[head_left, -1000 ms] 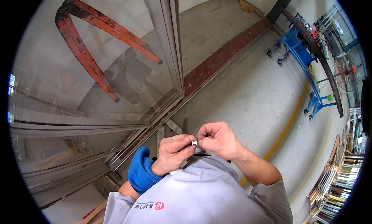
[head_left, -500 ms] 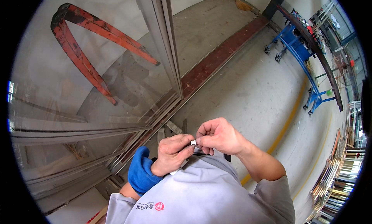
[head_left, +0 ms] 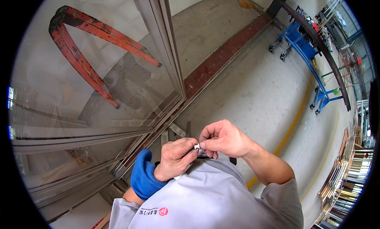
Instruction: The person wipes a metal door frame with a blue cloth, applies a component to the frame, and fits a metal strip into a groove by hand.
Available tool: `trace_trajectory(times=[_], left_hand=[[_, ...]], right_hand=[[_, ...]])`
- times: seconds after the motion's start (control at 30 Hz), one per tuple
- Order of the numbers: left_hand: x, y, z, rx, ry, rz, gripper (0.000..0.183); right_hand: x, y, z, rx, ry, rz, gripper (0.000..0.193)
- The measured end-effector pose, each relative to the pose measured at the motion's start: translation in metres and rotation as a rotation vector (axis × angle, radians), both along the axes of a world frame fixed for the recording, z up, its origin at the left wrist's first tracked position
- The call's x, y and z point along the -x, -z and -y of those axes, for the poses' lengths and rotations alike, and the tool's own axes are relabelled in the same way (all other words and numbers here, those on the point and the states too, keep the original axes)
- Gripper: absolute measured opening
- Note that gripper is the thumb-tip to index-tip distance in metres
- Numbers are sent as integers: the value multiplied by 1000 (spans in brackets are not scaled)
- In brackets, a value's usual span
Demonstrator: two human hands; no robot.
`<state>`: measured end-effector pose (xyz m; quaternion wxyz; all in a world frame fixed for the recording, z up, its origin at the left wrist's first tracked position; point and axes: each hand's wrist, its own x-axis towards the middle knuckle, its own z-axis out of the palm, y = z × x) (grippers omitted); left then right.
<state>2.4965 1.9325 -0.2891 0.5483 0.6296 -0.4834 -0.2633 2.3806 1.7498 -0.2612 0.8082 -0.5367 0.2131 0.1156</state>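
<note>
The two hands meet near the middle of the frame, just below centre, in front of the grey shirt (head_left: 213, 193). The left hand (head_left: 175, 157) is nearly closed, pinching a small white piece (head_left: 196, 146) between thumb and forefinger, so that its right end sticks out past the fingertips. The right hand (head_left: 223, 140) comes in from the right, fingers curled, thumb tip against that end; whether it also grips the piece, I cannot tell. A blue cloth band (head_left: 145, 175) wraps the left forearm, next to the wrist.

At the left of the frame stands a large glass panel with a grey frame (head_left: 165, 42); through the glass an orange forked frame (head_left: 107, 33) shows at the upper left. A brown strip (head_left: 223, 50) crosses the floor (head_left: 233, 94) at the top centre. On the upper right is a blue cart (head_left: 301, 44), with a dark curved bar (head_left: 329, 56) over it. A yellow line (head_left: 291, 134) runs along the floor, right of the hands.
</note>
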Motion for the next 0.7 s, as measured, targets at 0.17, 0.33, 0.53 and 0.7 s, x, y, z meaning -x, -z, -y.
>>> trace_trajectory(times=[0.17,0.33,0.53,0.7], left_hand=[[1,-1,2,20,12,74,22],[-1,1,3,65,40,102,23],[-1,1,5,80,48,76,25],[-3,1,5,66,57,72,25]], right_hand=[[2,0,-3,18,31,-11,6],[5,6,-9,116,62,6,5],[9,10,-10,115,112,22,4],[7,1,-7,-12,127,-23,4]])
